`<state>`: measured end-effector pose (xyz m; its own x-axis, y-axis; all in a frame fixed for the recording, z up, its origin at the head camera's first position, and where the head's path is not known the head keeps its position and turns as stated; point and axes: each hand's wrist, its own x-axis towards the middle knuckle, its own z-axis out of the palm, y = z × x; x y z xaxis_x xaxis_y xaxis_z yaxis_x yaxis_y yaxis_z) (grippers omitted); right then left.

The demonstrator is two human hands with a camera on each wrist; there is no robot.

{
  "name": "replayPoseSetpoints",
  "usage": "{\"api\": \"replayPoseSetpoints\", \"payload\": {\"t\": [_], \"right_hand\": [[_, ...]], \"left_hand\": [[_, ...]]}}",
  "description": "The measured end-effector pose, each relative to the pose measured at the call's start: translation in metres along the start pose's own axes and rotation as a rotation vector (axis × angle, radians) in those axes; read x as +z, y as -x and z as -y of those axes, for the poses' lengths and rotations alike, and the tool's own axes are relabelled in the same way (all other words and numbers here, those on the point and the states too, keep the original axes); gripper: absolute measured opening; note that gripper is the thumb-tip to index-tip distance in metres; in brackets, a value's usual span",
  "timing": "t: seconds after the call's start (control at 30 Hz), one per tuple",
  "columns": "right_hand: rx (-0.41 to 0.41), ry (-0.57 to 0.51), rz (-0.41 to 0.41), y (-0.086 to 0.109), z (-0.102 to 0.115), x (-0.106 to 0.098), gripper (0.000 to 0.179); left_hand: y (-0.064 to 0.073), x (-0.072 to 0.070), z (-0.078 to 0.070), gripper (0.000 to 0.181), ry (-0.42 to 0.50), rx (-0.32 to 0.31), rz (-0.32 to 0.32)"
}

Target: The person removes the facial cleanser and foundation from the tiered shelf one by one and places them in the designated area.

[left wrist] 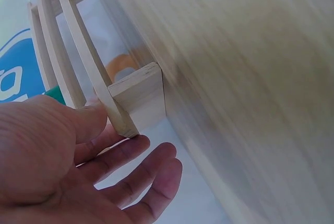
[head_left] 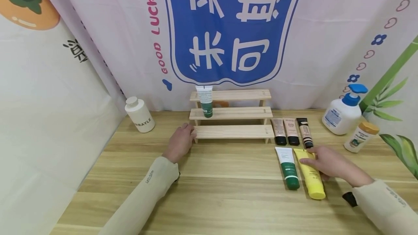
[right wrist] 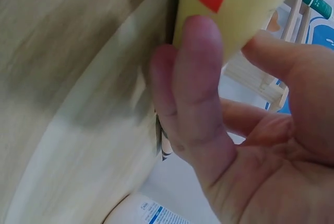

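A three-step wooden display rack [head_left: 232, 131] stands against the cloth backdrop. My left hand [head_left: 181, 141] pinches the left end of its lowest board [left wrist: 94, 67], thumb on one face and fingertips at the other. A green-and-white tube [head_left: 205, 101] stands on the middle step at the left. Over on the right, my right hand [head_left: 330, 162] grips a yellow tube [head_left: 311, 180] lying on the table, the thumb across its upper side. In the right wrist view, fingers curl along the yellow tube [right wrist: 245, 10] near a red patch. Another green-and-white tube [head_left: 288, 169] lies just left of it.
Three small cosmetic tubes [head_left: 291, 132] lie side by side right of the rack. Beyond them stand a white pump bottle [head_left: 341, 115] with a blue head and a small orange-capped bottle [head_left: 360, 137]. A white jar [head_left: 139, 115] stands at the table's back left.
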<state>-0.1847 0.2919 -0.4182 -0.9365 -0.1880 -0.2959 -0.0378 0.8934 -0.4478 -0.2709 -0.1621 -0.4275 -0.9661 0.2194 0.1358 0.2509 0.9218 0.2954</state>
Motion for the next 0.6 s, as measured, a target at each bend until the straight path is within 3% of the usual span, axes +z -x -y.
{"api": "replayPoseSetpoints", "payload": {"t": [0.4, 0.6], "right_hand": [[0.045, -0.011, 0.008, -0.003, 0.006, 0.000, 0.085], [0.001, 0.031, 0.006, 0.004, 0.012, -0.020, 0.088]], "left_hand": [[0.002, -0.001, 0.000, 0.031, 0.007, 0.017, -0.007], [0.002, -0.001, 0.001, 0.031, 0.007, 0.018, -0.005]]}}
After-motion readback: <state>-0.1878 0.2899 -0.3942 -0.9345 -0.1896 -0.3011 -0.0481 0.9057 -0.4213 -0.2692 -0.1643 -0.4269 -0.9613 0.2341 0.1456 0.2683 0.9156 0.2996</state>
